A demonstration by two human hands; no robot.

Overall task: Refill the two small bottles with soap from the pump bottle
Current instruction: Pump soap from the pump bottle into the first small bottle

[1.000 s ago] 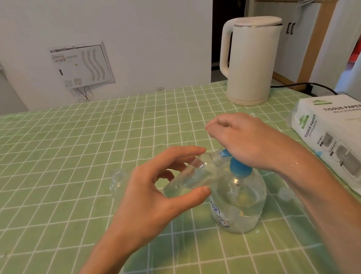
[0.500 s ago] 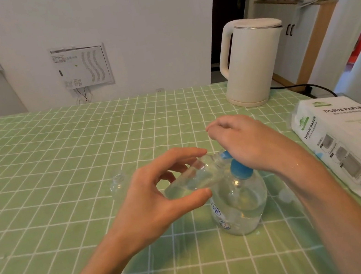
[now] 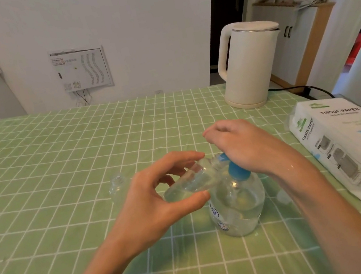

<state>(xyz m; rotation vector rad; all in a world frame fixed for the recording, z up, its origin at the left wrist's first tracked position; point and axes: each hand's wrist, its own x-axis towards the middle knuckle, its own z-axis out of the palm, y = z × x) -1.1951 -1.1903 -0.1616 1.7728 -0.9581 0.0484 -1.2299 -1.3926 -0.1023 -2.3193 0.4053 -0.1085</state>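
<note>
A clear pump bottle (image 3: 238, 208) with a blue pump head stands on the green checked tablecloth (image 3: 58, 163), partly filled with clear soap. My right hand (image 3: 241, 147) rests on top of the pump head, fingers loosely curled, palm pressing it. My left hand (image 3: 157, 201) grips a small clear bottle (image 3: 192, 180), tilted on its side, with its mouth at the pump's spout. A second small clear bottle (image 3: 117, 187) stands upright and uncapped on the cloth, left of my left hand. A small clear cap (image 3: 282, 196) lies beside my right forearm.
A white electric kettle (image 3: 248, 64) stands at the back right with its black cord trailing to the right. A pack of tissue paper (image 3: 355, 149) lies along the table's right edge. Cabinets stand behind the table on the left and right.
Both hands stay almost still. The pump bottle and the tilted small bottle keep their places.
</note>
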